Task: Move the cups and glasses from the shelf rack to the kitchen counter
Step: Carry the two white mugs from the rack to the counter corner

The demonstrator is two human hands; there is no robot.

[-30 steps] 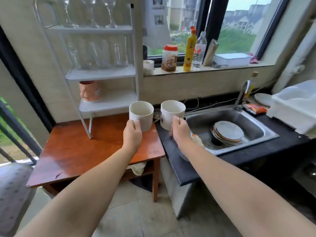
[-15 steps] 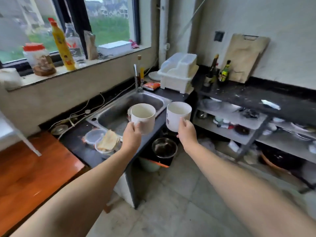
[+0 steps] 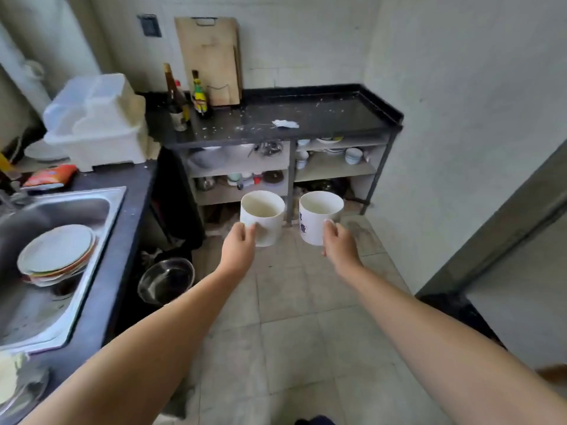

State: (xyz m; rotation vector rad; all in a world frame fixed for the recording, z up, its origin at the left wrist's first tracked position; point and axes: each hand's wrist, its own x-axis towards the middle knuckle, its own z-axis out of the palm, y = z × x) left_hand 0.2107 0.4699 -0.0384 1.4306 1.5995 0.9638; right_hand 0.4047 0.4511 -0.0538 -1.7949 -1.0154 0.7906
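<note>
— Glazed white ceramic, both of them: the left cup (image 3: 262, 216) is a plain smooth cylinder, and the right cup (image 3: 317, 216) has the same straight-walled shape with dark blue characters printed down its side.

— How are they held?

— The left hand (image 3: 237, 252) grips the left cup from the near side, thumb curled onto the wall, the other fingers hidden behind it. The right hand (image 3: 340, 244) grips the right cup the same way, thumb laid against the wall just under the rim. Both cups are upright, mouths open, insides pale and bare. They sit side by side in the air over the floor, close but apart.

— And the kitchen counter?

— Ahead of the cups, well apart from them. The kitchen counter (image 3: 331, 116) is a glossy black slab with a raised lip, speckled with white flecks and carrying a crumpled white scrap (image 3: 285, 123). A pale wooden cutting board (image 3: 208, 56) leans upright against the wall at its back, with dark glass bottles (image 3: 176, 96) just beside it. Below the slab run open shelves (image 3: 334, 168) holding small bowls and oddments too blurred to name.

— What lies to the left?

— A brushed steel sink (image 3: 61, 234) set in another black top, with a stack of round plates (image 3: 56, 256) in the basin. Behind it stands a boxy white plastic dish rack (image 3: 98, 124). On the pale tiled floor (image 3: 291, 332) near the sink cabinet sits a shiny round metal bowl (image 3: 165, 282).
</note>
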